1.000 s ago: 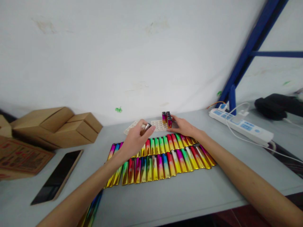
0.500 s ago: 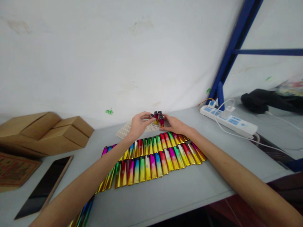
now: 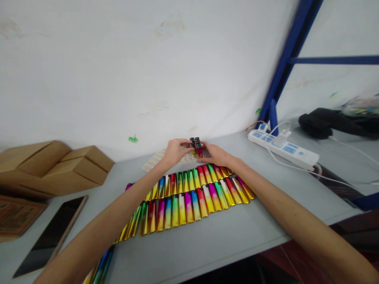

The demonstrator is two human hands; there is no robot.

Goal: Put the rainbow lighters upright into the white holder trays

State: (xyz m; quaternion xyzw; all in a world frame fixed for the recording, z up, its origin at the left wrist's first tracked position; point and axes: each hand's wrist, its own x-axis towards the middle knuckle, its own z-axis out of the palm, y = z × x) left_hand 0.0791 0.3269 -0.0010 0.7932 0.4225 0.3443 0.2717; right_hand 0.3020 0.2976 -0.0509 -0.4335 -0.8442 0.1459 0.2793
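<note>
Several shiny rainbow-coloured lighters (image 3: 189, 193) lie side by side in two rows on the grey table (image 3: 207, 244). Behind them a white dimpled tray (image 3: 152, 161) lies flat, with a few lighters (image 3: 196, 145) standing upright in it. My left hand (image 3: 175, 152) pinches a lighter at the left side of that upright group. My right hand (image 3: 217, 154) rests curled against the group's right side, touching it. More lighters (image 3: 100, 266) lie under my left forearm near the table's front edge.
Brown cardboard boxes (image 3: 56, 163) sit at the left, with a dark phone (image 3: 51, 234) and a printed carton (image 3: 14, 215) in front of them. A white power strip (image 3: 282, 148) with cables lies at the right by a blue frame post (image 3: 284, 59). A black object (image 3: 328, 122) lies beyond it.
My left hand has carried a lighter from above the rows back to the upright group in the tray. My right hand has stayed at that group. The view has shifted right.
</note>
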